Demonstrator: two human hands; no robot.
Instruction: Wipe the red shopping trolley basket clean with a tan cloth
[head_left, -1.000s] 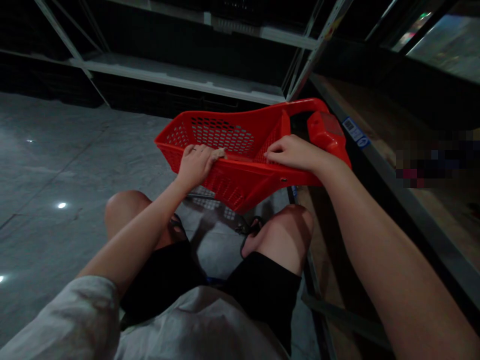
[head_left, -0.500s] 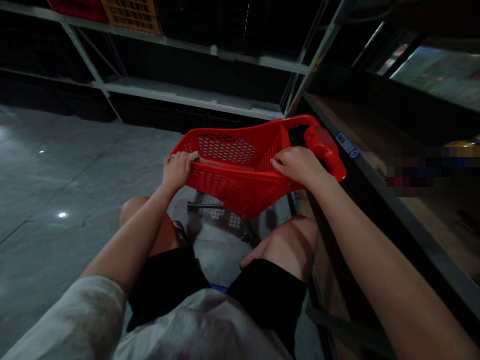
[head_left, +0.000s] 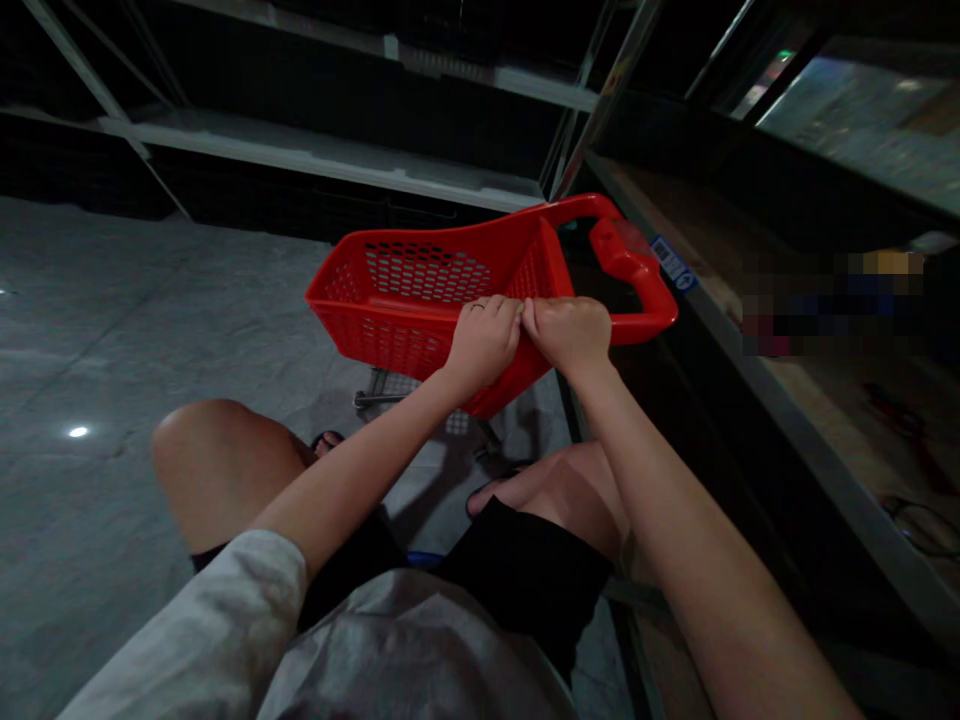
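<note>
A small red plastic shopping cart (head_left: pixel 420 310) with perforated basket walls stands in front of my knees. Its looped red handle (head_left: pixel 651 300) points right. My left hand (head_left: pixel 484 342) is closed over the near rim, close to the handle end; a tiny tan, cloth-like bit (head_left: pixel 519 309) shows at its fingertips, the rest hidden under the fingers. Right beside it, my right hand (head_left: pixel 570 330) is closed on the same rim at the corner by the handle. The two hands touch or nearly touch. Nothing is visible inside the basket.
A metal rack (head_left: pixel 337 160) with pale shelves and dark crates runs along the back. On the right, a long bench (head_left: pixel 817 420) carries a blue label (head_left: pixel 673 263), red-handled tools (head_left: pixel 900 415) and blurred items. Grey tiled floor (head_left: pixel 82 330) lies to the left.
My left hand has slid rightward along the near rim, from the cart's front end to beside my right hand. The tan cloth-like piece went with it. My right hand stays near the handle corner.
</note>
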